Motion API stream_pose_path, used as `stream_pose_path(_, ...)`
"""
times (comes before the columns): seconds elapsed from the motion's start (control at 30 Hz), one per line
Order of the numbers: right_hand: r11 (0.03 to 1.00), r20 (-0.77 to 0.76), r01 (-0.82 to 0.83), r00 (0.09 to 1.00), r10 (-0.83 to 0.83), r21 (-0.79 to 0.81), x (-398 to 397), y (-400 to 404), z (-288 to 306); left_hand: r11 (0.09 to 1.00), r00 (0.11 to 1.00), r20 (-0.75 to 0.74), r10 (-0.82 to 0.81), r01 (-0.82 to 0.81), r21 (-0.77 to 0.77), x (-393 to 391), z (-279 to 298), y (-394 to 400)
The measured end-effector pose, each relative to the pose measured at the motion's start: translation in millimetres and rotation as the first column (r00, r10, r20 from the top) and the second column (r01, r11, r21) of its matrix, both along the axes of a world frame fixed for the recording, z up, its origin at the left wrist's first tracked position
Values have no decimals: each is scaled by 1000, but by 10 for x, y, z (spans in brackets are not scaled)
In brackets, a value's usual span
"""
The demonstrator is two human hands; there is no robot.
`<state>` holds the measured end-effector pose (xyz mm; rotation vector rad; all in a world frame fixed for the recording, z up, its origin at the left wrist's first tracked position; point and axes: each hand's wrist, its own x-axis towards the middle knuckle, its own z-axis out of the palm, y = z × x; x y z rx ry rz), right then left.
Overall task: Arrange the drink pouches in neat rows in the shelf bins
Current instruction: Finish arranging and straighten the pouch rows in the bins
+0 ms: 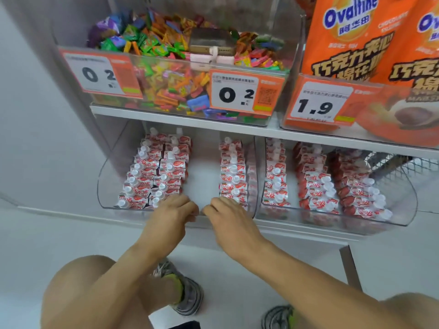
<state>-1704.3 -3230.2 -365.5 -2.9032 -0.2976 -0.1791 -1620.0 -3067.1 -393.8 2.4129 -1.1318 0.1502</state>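
Hands (200, 207) curled on left bin (104, 186) front lip, grip unclear; candy bin (280, 100) overhangs pouches (152, 172).

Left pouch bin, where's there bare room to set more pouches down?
In the left bin, a bare lane runs between the two left rows and the right row. The right bin is crowded with three rows.

Both hands, left hand (177, 208) and right hand (226, 211), at the front rim of the left bin (104, 186) of drink pouches (152, 172).

Orange bag (344, 36) — "Ovaltine"; price tag (318, 103) — "1.9".
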Motion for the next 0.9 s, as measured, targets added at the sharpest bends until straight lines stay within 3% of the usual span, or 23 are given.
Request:
stream_pose_path(0.17,999,74,8,997,-11,39,-40,-60,-38,995,991,-130,-12,25,99,15,134,-76)
stream_pose_path(0.23,997,151,9,988,-21,80,-141,-149,-12,987,949,-315,-9,60,151,98,337,-148)
stream_pose_path(0.3,971,266,110,949,-166,212,-280,-273,47,999,867,-498,-13,29,23,200,542,-323)
stream_pose_path(0.37,886,277,277,878,-391,372,-397,-401,97,981,815,-579,18,-127,-147,360,596,-616)
stream_pose_path(0.43,768,144,418,828,-542,485,-440,-485,57,935,714,-695,82,-297,-194,601,433,-946)
stream_pose_path(0.53,627,-23,520,780,-626,581,-434,-508,-91,877,437,-895,91,-461,-136,914,108,-1357)
stream_pose_path(0.6,555,-70,512,773,-631,655,-434,-500,-164,851,373,-925,68,-506,-141,1008,10,-1541)
stream_pose_path(0.8,504,-36,442,777,-628,742,-385,-534,-234,856,540,-842,8,-438,-273,1087,-15,-1743)
stream_pose_path(0.9,499,-24,419,783,-621,759,-373,-554,-303,926,644,-754,131,-352,-140,1197,-41,-1760)
